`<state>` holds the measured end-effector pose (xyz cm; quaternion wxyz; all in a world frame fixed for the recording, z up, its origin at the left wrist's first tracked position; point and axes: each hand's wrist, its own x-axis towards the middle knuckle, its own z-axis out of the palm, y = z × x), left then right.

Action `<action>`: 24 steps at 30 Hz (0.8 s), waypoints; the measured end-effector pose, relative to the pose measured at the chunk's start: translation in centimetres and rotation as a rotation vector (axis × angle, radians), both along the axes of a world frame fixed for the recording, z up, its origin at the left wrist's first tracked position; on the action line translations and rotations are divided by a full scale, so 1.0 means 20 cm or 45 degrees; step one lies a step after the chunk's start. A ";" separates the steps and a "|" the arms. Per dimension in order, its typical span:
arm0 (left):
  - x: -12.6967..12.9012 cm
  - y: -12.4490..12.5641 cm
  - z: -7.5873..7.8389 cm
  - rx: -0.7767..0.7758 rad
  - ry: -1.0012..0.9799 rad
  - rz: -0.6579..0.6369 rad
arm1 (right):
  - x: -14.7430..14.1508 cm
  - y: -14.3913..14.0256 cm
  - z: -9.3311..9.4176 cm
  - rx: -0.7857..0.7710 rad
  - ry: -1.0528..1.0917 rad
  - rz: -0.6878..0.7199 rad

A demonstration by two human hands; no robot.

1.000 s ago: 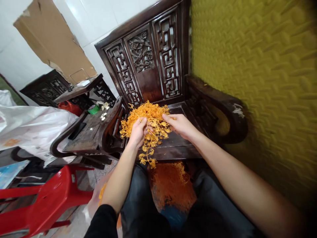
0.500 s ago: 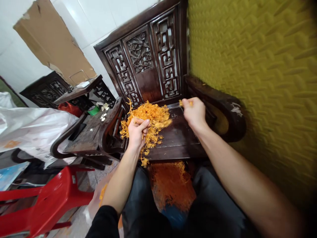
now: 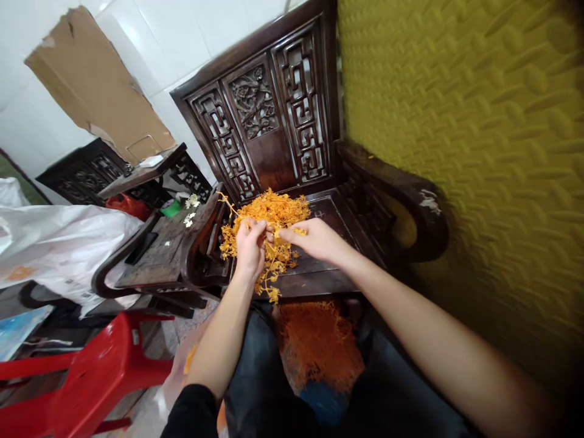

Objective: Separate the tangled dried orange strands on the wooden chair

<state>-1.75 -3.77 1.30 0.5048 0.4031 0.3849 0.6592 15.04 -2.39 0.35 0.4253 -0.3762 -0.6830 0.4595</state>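
Note:
A tangled heap of orange, branching plastic-looking sprigs (image 3: pixel 274 207) lies on the dark carved wooden chair (image 3: pixel 319 267). My left hand (image 3: pixel 250 243) is closed on one orange sprig (image 3: pixel 227 201), whose stem sticks out past the fingers to the upper left. Close beside it, my right hand (image 3: pixel 314 238) pinches a small orange piece, its fingertips near the left hand's. Exactly where the two hands' pieces meet is hidden by the fingers. More sprigs hang over the seat's front edge below the left hand.
Under the seat, between my knees, is a bag of orange material (image 3: pixel 319 340). At left stand a red plastic stool (image 3: pixel 100 365), white plastic sacks (image 3: pixel 59 237) and a second wooden chair (image 3: pixel 155 261). A yellow textured panel (image 3: pixel 456 109) borders the right side.
My right hand has come left and down from the chair's right side to meet my left hand. My left hand stays over the heap with its sprig.

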 end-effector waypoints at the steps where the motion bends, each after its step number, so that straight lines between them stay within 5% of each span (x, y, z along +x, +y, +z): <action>1: 0.01 0.00 -0.01 0.025 0.016 0.003 | -0.02 -0.01 0.00 0.087 -0.049 -0.032; 4: 0.02 0.00 -0.04 0.062 0.161 0.032 | -0.04 -0.02 0.00 0.331 -0.180 -0.119; 8: 0.02 -0.02 -0.06 0.030 0.331 0.018 | -0.02 -0.04 0.03 0.587 -0.716 -0.199; 13: 0.04 -0.05 0.01 0.078 0.037 0.034 | -0.03 -0.03 0.05 0.716 -1.070 -0.259; 16: 0.01 -0.08 0.09 0.190 -0.101 0.016 | 0.07 0.11 -0.01 0.522 -1.098 -0.488; 19: -0.04 -0.10 0.13 0.272 -0.173 0.015 | 0.28 0.27 -0.12 0.114 -0.941 -0.850; 22: -0.06 -0.10 0.10 0.137 -0.071 -0.116 | 0.40 0.34 -0.19 -0.257 -0.455 -0.712; 24: -0.06 -0.09 0.07 0.083 0.021 -0.192 | 0.38 0.30 -0.19 -0.310 -0.155 -0.473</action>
